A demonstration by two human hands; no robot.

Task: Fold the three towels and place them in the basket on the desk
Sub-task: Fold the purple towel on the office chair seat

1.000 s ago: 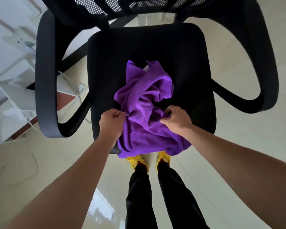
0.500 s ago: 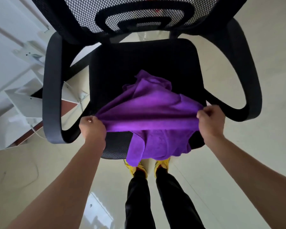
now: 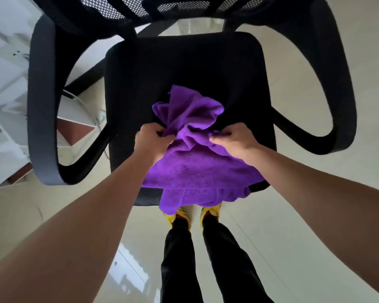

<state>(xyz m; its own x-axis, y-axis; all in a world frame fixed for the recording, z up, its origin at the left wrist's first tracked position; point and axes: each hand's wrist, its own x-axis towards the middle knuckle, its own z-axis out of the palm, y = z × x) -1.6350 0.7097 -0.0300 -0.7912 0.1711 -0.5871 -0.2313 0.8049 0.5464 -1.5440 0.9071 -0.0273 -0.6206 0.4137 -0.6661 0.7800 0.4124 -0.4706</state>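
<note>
A purple towel (image 3: 197, 169) lies bunched on the front half of a black office chair seat (image 3: 184, 66), with its near edge hanging over the seat's front. My left hand (image 3: 150, 141) pinches a fold at the towel's left side. My right hand (image 3: 234, 141) grips the cloth on the right, fingers pressed into it. Both hands sit close together near the towel's middle. No other towel and no basket are in view.
The chair's armrests (image 3: 42, 106) curve out on both sides and its mesh back (image 3: 162, 7) rises at the top. White furniture (image 3: 7, 84) stands at the left. My legs and yellow shoes (image 3: 177, 215) stand on glossy pale floor below the seat.
Half a second ago my hands held the towel stretched wide apart; they have come back together over the seat's front, and the towel is bunched between them again.
</note>
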